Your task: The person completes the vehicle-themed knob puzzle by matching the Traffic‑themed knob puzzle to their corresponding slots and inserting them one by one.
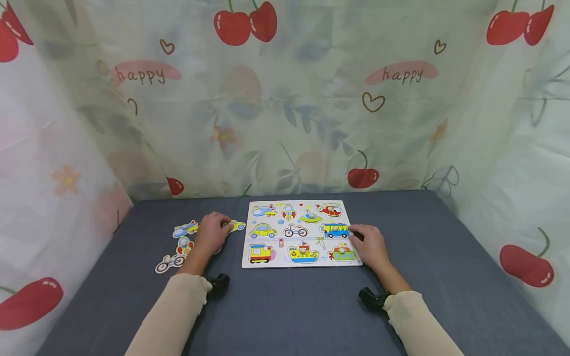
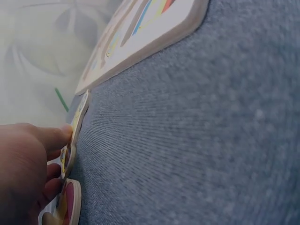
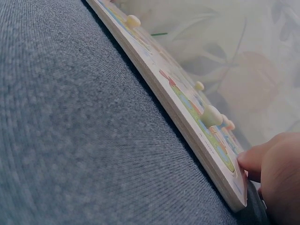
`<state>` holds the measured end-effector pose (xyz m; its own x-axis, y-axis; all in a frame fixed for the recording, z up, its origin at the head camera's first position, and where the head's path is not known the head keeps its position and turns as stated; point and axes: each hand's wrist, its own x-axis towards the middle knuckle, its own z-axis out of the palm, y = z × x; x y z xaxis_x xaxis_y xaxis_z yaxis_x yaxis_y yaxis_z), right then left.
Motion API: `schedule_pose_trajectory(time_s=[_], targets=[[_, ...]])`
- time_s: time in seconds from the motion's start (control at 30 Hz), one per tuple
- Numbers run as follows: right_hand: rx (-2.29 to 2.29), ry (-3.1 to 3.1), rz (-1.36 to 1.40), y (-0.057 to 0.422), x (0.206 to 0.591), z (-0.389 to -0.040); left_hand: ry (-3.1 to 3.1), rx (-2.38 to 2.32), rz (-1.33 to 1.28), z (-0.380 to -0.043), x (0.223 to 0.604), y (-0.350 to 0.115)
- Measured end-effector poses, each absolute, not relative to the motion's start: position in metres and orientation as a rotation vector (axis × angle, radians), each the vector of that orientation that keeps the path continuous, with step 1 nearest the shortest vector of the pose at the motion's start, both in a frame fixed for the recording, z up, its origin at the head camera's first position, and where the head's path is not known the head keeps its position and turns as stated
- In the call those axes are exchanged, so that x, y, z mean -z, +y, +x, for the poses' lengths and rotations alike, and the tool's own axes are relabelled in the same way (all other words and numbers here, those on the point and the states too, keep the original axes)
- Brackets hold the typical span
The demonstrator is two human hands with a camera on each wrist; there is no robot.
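My left hand (image 1: 211,235) reaches over the loose pieces left of the puzzle board (image 1: 267,220). Its thumb and fingers pinch a yellow car piece (image 1: 238,225), which lies low at the cloth beside the board. In the left wrist view, another piece with a red edge (image 2: 70,201) shows just below those fingers. On the other side, my right hand (image 1: 370,245) grips the board's right edge near the blue bus piece (image 1: 335,230), thumb on top. A knobbed submarine piece (image 3: 206,117) sits in the board close to that thumb.
Left of the board lie an airplane piece (image 1: 184,229), a rocket piece (image 1: 183,245) and a bicycle piece (image 1: 168,263), partly behind the left arm. A dark grey cloth (image 1: 294,306) covers the table. A cherry-print curtain (image 1: 289,128) hangs behind and at both sides.
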<state>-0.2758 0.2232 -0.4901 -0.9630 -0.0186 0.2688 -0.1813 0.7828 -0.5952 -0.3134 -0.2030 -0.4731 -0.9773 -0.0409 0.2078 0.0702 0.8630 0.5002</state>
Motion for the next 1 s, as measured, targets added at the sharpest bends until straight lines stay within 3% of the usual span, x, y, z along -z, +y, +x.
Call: schedule_pose_trajectory(time_s=[1.0], targets=[[-0.937, -2.724, 0.153, 0.223, 0.492, -0.276, -2.665, 0.812, -0.201, -0.305, 0.465, -0.167]])
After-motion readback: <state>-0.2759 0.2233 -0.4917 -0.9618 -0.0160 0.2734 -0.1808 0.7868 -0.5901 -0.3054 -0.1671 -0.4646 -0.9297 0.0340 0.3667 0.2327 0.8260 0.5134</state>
